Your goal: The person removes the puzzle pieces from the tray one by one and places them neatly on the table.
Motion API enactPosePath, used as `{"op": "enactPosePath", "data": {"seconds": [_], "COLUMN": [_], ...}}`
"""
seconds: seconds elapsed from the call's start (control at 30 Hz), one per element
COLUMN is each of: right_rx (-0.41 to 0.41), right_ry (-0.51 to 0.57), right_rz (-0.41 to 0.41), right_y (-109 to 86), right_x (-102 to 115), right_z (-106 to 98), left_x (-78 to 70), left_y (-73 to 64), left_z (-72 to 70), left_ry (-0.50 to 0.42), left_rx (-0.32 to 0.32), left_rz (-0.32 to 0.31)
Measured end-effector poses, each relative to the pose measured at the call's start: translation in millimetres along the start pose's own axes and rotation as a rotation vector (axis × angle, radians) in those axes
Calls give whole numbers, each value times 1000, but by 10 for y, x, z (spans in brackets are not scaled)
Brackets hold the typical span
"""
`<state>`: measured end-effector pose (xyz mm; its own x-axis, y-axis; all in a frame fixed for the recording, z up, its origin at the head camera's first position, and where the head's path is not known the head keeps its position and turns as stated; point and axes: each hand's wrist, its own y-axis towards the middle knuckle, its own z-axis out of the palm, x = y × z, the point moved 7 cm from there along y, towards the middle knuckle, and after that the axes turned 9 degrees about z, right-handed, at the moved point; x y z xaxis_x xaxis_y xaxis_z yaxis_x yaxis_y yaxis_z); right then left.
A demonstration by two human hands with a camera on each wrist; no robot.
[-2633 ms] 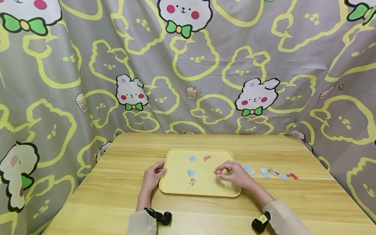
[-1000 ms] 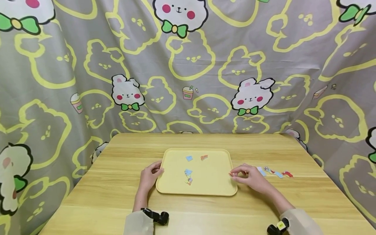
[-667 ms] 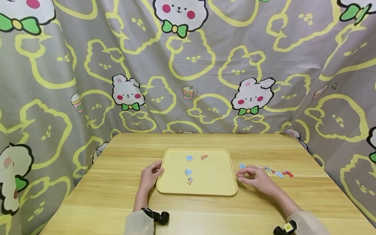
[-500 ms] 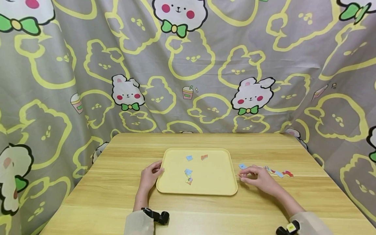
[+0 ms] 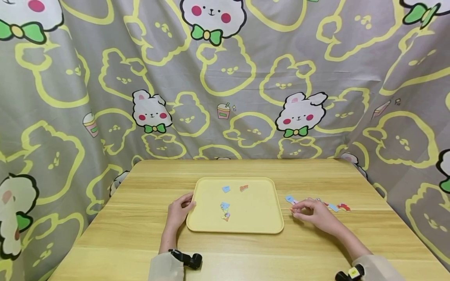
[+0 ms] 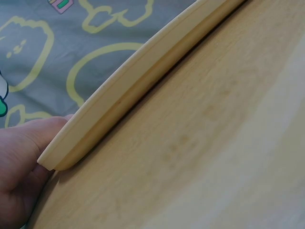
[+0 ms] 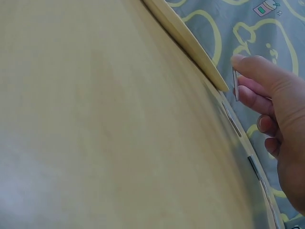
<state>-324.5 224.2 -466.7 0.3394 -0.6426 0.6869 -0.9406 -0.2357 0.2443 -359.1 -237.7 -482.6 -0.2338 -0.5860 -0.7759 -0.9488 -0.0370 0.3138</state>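
Note:
My left hand (image 5: 178, 212) grips the left edge of a pale yellow tray (image 5: 235, 232), thumb at its rim; the left wrist view shows the hand at the tray's corner. Flat on the tray lie a blue puzzle piece (image 5: 226, 189), an orange one (image 5: 244, 188) and a small group of puzzle pieces (image 5: 225, 206) in blue, yellow and orange. Right of the tray, my right hand (image 5: 318, 215) pinches an orange puzzle piece (image 5: 291, 210) between thumb and fingers. The right wrist view shows this held piece (image 7: 235, 85) edge-on, above the table.
Several puzzle pieces lie in a row right of the tray, among them a blue one (image 5: 290, 199) and a red one (image 5: 343, 207); my right hand hides part of the row. A patterned grey curtain (image 5: 253, 78) hangs behind the wooden table (image 5: 225, 168).
My right hand has moved rightward from over the tray to beside it, still pinching the orange puzzle piece. The left hand has kept hold of the tray's edge.

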Motion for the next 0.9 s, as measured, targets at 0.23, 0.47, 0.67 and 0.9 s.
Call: {"op": "enactPosePath", "data": {"seconds": [0.23,0.47,0.67,0.9], "right_rx": [-28,-58,-64,-85], "right_ry": [-67,-129,-170,-233], "right_rz": [-52,-138,-180,-232], "right_y": [-3,-15,-40,-69], "right_x": [17,53,95,161], "right_z": [6,1,1,5], "left_x": [-3,-15,-26,-23], "left_y": [-8,-7,1,-5], "left_z": [9,10,5,5], "left_ry": [-2,-3,-11,-10], "left_rx": [10,10,8,10], "left_rz": [-7,4,4,7]}}
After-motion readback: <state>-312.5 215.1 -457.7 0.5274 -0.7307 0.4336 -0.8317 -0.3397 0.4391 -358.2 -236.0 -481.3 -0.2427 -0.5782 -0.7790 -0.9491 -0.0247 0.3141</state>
